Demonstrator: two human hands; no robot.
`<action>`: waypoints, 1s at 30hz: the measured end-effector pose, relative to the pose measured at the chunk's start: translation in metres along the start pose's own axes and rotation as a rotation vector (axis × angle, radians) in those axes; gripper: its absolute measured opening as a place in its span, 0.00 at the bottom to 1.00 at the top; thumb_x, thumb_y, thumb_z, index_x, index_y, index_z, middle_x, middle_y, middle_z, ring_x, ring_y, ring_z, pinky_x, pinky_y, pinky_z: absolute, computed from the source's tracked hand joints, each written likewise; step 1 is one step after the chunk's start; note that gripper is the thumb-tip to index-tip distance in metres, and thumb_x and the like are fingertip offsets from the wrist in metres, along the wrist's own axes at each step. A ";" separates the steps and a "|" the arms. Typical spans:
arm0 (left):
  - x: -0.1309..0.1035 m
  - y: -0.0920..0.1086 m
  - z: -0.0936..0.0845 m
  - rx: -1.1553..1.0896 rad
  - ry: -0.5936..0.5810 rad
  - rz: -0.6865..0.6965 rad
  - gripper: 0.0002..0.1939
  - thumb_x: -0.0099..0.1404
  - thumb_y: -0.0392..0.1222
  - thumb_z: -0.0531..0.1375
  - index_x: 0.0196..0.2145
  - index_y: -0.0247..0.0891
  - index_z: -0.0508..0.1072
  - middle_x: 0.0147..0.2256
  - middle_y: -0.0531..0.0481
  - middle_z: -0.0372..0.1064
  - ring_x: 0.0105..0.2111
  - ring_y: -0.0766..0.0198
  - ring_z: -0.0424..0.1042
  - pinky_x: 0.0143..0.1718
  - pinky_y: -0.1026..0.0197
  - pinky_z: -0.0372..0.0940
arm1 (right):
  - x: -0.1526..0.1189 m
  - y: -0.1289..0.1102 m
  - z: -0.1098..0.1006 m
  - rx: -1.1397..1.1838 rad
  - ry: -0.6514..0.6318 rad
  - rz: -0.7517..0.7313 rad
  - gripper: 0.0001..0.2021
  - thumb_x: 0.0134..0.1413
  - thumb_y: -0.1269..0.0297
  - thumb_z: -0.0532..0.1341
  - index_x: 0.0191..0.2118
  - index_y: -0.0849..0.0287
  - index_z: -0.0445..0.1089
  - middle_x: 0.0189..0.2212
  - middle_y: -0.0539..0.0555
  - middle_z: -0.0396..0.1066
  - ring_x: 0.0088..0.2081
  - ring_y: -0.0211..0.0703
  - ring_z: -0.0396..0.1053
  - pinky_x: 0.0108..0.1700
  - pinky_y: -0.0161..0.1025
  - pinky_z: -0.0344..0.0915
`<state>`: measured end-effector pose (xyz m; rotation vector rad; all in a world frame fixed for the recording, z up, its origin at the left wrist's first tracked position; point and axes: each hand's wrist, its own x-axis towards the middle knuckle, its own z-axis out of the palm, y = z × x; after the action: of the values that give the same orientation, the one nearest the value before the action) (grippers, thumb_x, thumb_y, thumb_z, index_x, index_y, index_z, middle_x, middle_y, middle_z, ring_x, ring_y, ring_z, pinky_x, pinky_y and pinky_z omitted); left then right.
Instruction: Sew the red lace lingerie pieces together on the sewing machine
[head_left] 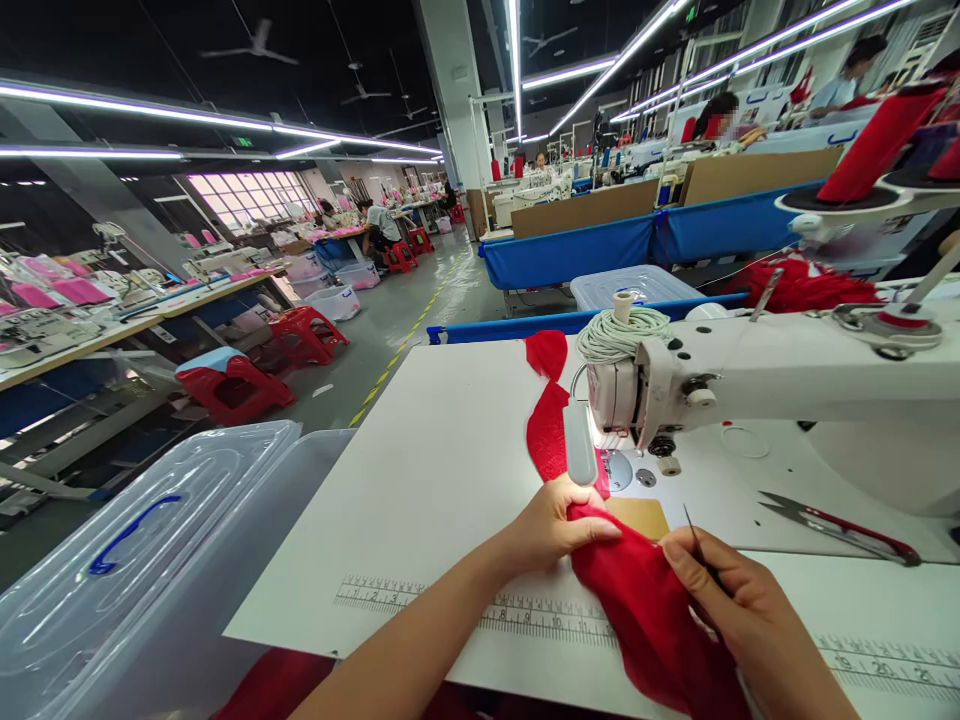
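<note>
Red fabric (637,590) runs from under the sewing machine's head (619,395) down over the table's front edge. My left hand (559,525) is closed on it just in front of the presser area, thumb on top. My right hand (731,585) pinches the fabric's right edge and also holds a thin dark pointed tool (694,532), tip upward; the fingers hide much of it. More red pieces (547,430) lie behind the left hand, beside the machine head. The needle is hidden behind a pale guard (580,443).
Thread snips (840,525) lie on the machine bed at right. A printed ruler (555,620) runs along the table front. Lidded plastic bins (150,540) stand at left. Red thread cones (881,145) rise behind the machine. Other people work at distant stations.
</note>
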<state>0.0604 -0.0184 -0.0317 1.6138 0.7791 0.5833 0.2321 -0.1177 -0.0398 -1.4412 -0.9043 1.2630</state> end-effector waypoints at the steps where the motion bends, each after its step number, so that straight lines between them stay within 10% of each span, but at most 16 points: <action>1: 0.000 -0.001 -0.001 0.003 -0.001 -0.005 0.12 0.57 0.45 0.63 0.23 0.35 0.67 0.26 0.54 0.60 0.29 0.67 0.60 0.31 0.63 0.57 | 0.000 0.001 0.000 0.020 0.010 0.009 0.23 0.48 0.40 0.63 0.26 0.57 0.65 0.20 0.45 0.55 0.23 0.34 0.49 0.22 0.30 0.51; 10: -0.001 -0.002 -0.008 0.014 -0.093 -0.037 0.13 0.52 0.45 0.69 0.27 0.36 0.70 0.28 0.54 0.60 0.30 0.66 0.61 0.31 0.64 0.59 | 0.001 -0.003 0.008 0.177 0.020 0.036 0.23 0.47 0.41 0.65 0.25 0.57 0.63 0.23 0.46 0.57 0.24 0.35 0.53 0.26 0.32 0.57; 21: -0.002 0.003 0.000 0.080 -0.050 0.032 0.22 0.67 0.45 0.56 0.19 0.38 0.53 0.25 0.56 0.48 0.26 0.68 0.49 0.27 0.62 0.49 | 0.005 -0.006 0.009 -0.207 0.018 -0.135 0.20 0.51 0.41 0.60 0.29 0.56 0.69 0.21 0.46 0.62 0.24 0.37 0.55 0.26 0.33 0.54; 30: -0.002 -0.002 -0.005 0.090 -0.125 0.038 0.19 0.59 0.50 0.65 0.20 0.36 0.65 0.26 0.54 0.54 0.33 0.64 0.57 0.35 0.61 0.56 | 0.010 -0.003 0.018 -0.184 0.084 -0.174 0.18 0.50 0.46 0.61 0.23 0.56 0.68 0.20 0.47 0.61 0.24 0.37 0.55 0.26 0.33 0.55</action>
<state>0.0550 -0.0160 -0.0331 1.7329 0.6921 0.4752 0.2163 -0.1041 -0.0387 -1.5108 -1.0865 1.0043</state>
